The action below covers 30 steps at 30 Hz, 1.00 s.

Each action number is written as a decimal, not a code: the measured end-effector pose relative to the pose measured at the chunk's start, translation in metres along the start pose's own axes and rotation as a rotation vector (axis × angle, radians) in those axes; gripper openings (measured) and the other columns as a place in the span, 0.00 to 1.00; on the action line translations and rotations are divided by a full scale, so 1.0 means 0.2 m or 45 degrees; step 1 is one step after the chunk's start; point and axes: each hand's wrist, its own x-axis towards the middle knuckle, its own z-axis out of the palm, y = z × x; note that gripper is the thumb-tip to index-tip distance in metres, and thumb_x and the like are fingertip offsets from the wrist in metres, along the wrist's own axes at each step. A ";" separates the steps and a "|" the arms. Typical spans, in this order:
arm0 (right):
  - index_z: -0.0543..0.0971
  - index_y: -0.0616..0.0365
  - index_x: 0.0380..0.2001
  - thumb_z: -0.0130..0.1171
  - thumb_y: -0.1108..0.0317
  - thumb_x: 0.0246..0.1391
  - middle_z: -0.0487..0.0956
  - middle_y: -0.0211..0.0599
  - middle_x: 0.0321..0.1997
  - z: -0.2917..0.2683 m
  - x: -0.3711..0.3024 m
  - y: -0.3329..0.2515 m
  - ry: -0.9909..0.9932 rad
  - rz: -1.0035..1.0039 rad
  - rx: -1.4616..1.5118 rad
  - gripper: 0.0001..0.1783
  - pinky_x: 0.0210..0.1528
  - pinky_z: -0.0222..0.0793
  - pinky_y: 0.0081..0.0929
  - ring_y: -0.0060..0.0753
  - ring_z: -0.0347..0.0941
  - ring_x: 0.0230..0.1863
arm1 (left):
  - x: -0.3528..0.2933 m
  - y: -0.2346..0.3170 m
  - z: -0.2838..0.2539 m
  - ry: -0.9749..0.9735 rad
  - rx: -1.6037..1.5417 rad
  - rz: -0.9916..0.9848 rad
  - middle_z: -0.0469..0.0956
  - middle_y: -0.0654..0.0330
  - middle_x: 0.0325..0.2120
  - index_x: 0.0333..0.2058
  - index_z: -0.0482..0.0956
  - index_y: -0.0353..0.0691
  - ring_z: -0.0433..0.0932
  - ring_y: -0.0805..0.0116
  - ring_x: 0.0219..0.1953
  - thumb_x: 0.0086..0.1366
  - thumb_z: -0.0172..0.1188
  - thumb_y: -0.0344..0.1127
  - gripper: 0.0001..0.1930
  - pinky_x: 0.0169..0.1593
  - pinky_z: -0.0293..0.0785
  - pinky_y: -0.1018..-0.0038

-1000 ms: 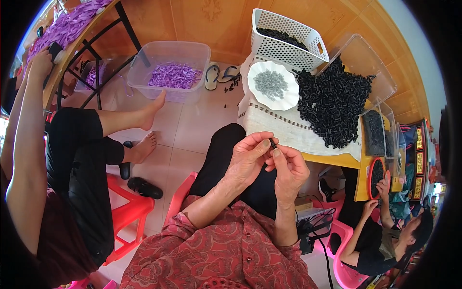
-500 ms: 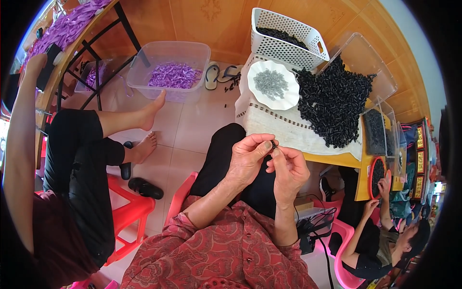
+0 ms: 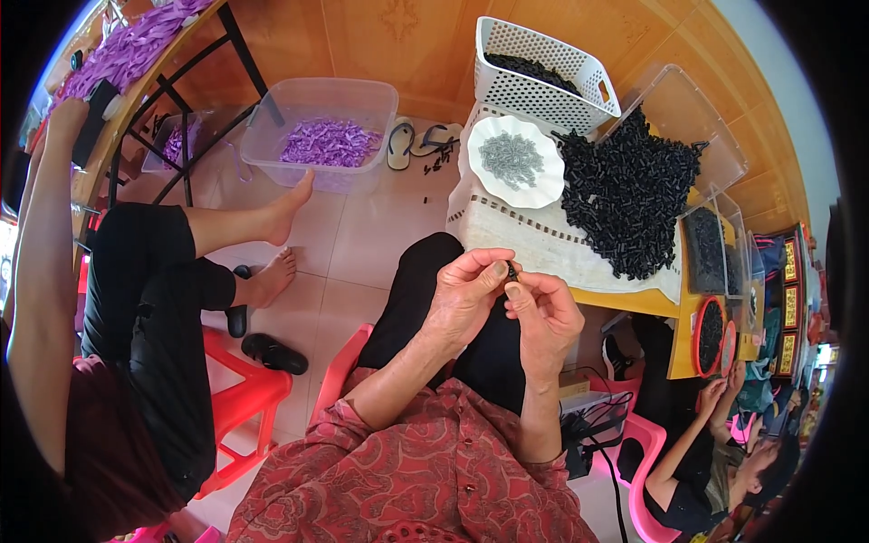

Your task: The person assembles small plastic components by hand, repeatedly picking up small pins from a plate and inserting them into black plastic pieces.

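Observation:
Above my lap, my left hand [image 3: 466,303] pinches a small black tube-like piece [image 3: 512,271] between thumb and forefinger. My right hand [image 3: 548,324] is closed at the piece's lower end, its thumb and fingertips meeting my left fingertips. Fingers cover most of the piece, so its exact kind cannot be made out. Beyond my hands, a large heap of similar black pieces [image 3: 629,195] lies on a white cloth [image 3: 534,249]. Next to the heap, a white scalloped plate [image 3: 516,196] holds many small clear pieces [image 3: 510,160].
A white perforated basket [image 3: 516,95] with black pieces stands at the back. Clear boxes [image 3: 706,249] and a red-rimmed round tray [image 3: 698,339] are at right, near a seated co-worker [image 3: 724,471]. At left are another person's legs, a red stool [image 3: 244,380] and a bin [image 3: 317,176] of purple strips.
My right thumb has shifted slightly down, so more of the black piece shows between my fingers. At right, the co-worker's hands have moved from the red-rimmed tray toward their body.

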 end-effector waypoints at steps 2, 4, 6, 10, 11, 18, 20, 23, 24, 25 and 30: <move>0.78 0.64 0.37 0.64 0.79 0.51 0.79 0.32 0.32 -0.03 0.01 0.01 -0.033 -0.024 -0.016 0.09 0.31 0.71 0.15 0.18 0.74 0.28 | 0.00 -0.01 -0.01 -0.026 -0.022 -0.018 0.79 0.59 0.36 0.44 0.78 0.35 0.76 0.73 0.38 0.66 0.56 0.27 0.09 0.45 0.75 0.74; 0.79 0.62 0.39 0.67 0.80 0.47 0.79 0.35 0.37 -0.04 0.04 0.02 -0.036 -0.290 -0.235 0.14 0.33 0.70 0.16 0.19 0.73 0.29 | 0.01 -0.01 -0.01 -0.061 -0.056 -0.048 0.78 0.60 0.35 0.44 0.78 0.38 0.76 0.71 0.39 0.65 0.56 0.28 0.09 0.48 0.72 0.73; 0.79 0.62 0.40 0.67 0.80 0.45 0.78 0.36 0.39 -0.05 0.04 0.00 -0.054 -0.327 -0.321 0.16 0.34 0.71 0.18 0.21 0.73 0.31 | 0.01 0.00 0.00 -0.061 -0.075 -0.066 0.78 0.61 0.35 0.47 0.76 0.37 0.76 0.71 0.39 0.65 0.57 0.28 0.12 0.48 0.72 0.73; 0.79 0.60 0.43 0.68 0.79 0.41 0.78 0.38 0.40 -0.05 0.07 -0.04 -0.114 -0.495 -0.584 0.22 0.41 0.71 0.24 0.31 0.74 0.38 | 0.02 0.01 -0.01 -0.117 -0.085 -0.087 0.78 0.61 0.34 0.55 0.69 0.35 0.77 0.71 0.40 0.65 0.57 0.27 0.20 0.48 0.73 0.73; 0.79 0.60 0.43 0.68 0.79 0.41 0.78 0.38 0.40 -0.05 0.07 -0.05 -0.114 -0.494 -0.583 0.22 0.41 0.71 0.24 0.31 0.74 0.38 | 0.02 0.01 -0.01 -0.116 -0.084 -0.088 0.78 0.61 0.34 0.55 0.69 0.35 0.77 0.71 0.40 0.65 0.57 0.27 0.20 0.48 0.73 0.73; 0.79 0.60 0.44 0.66 0.80 0.40 0.79 0.37 0.39 -0.04 0.09 -0.04 -0.256 -0.459 -0.543 0.23 0.44 0.70 0.26 0.33 0.72 0.40 | 0.03 0.04 0.00 -0.074 -0.042 -0.172 0.78 0.62 0.34 0.56 0.69 0.35 0.76 0.73 0.39 0.64 0.58 0.27 0.21 0.45 0.74 0.74; 0.79 0.60 0.44 0.66 0.80 0.40 0.79 0.37 0.39 -0.05 0.09 -0.04 -0.256 -0.439 -0.525 0.22 0.44 0.70 0.25 0.32 0.72 0.39 | 0.03 0.03 0.00 -0.075 -0.033 -0.174 0.78 0.62 0.34 0.55 0.69 0.35 0.76 0.73 0.39 0.64 0.57 0.27 0.20 0.46 0.74 0.75; 0.79 0.61 0.42 0.66 0.82 0.39 0.79 0.36 0.38 -0.06 0.09 -0.02 -0.242 -0.415 -0.452 0.21 0.43 0.70 0.25 0.31 0.73 0.38 | 0.03 0.03 0.00 -0.118 -0.004 -0.185 0.77 0.63 0.35 0.54 0.71 0.34 0.75 0.74 0.39 0.65 0.57 0.27 0.19 0.46 0.73 0.76; 0.79 0.62 0.42 0.66 0.82 0.39 0.78 0.36 0.37 -0.06 0.09 -0.02 -0.210 -0.436 -0.425 0.21 0.42 0.70 0.24 0.30 0.73 0.38 | 0.03 0.04 0.01 -0.145 0.058 -0.184 0.77 0.63 0.36 0.54 0.71 0.34 0.75 0.74 0.39 0.63 0.59 0.27 0.20 0.45 0.73 0.77; 0.79 0.63 0.41 0.67 0.83 0.39 0.78 0.36 0.37 -0.06 0.09 -0.01 -0.179 -0.457 -0.398 0.21 0.42 0.70 0.23 0.30 0.73 0.37 | 0.03 0.05 0.01 -0.171 0.122 -0.184 0.76 0.64 0.36 0.54 0.72 0.33 0.74 0.75 0.39 0.62 0.60 0.28 0.21 0.45 0.73 0.77; 0.78 0.63 0.41 0.67 0.83 0.39 0.78 0.37 0.36 -0.07 0.08 -0.01 -0.137 -0.406 -0.320 0.20 0.41 0.70 0.21 0.28 0.73 0.35 | 0.01 0.09 0.01 -0.343 0.453 -0.052 0.75 0.63 0.37 0.54 0.72 0.32 0.74 0.75 0.40 0.54 0.68 0.25 0.27 0.45 0.73 0.78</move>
